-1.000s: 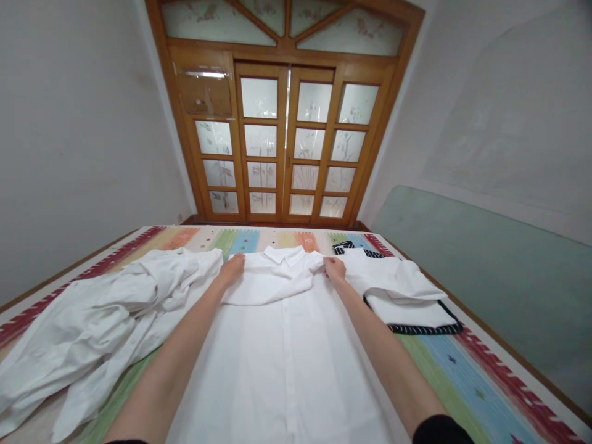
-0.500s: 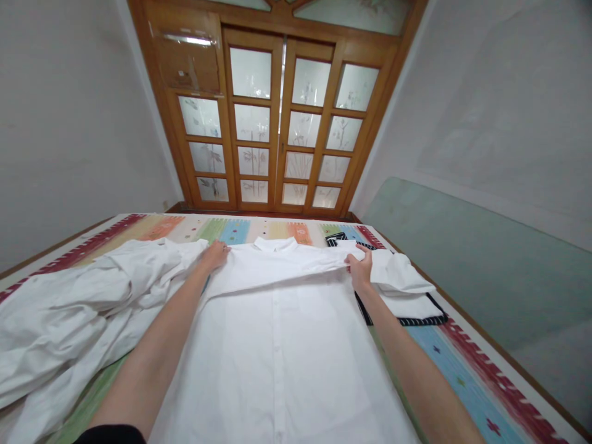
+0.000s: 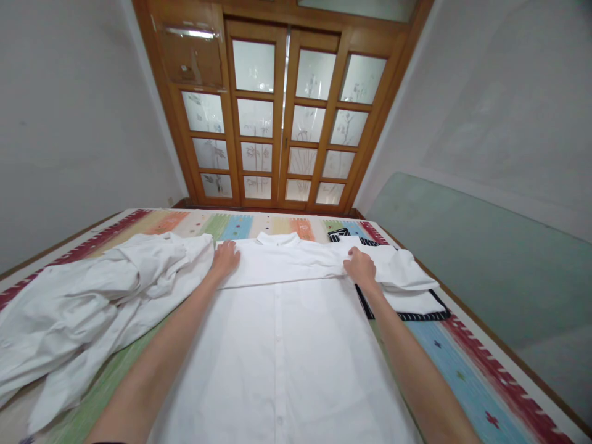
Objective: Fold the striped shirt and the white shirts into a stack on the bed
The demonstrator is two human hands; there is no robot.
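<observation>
A white button-up shirt [image 3: 240,345] lies front side up, its collar [image 3: 278,239] at the far end. One sleeve [image 3: 287,265] runs flat across the chest from the left shoulder to the right. My left hand [image 3: 226,260] rests on the fold at the left shoulder, its fingers laid out on the cloth. At the other end, my right hand [image 3: 361,267] is closed on the cuff end of that sleeve, near the right shoulder. The shirt's right sleeve [image 3: 404,271] extends beyond my right hand.
On the left is a crumpled heap of white clothing [image 3: 92,296]. A white cloth piece with black striped edging [image 3: 423,316] lies under the right sleeve. A colourful patterned cover [image 3: 456,364] spreads beneath everything. Behind stand wooden glazed doors [image 3: 282,123]; a pale green panel [image 3: 462,246] leans along the right wall.
The sleeve between my hands has come down flat and straighter across the chest. My left hand has shifted slightly right, and its fingers have gone from pinching to lying on the cloth.
</observation>
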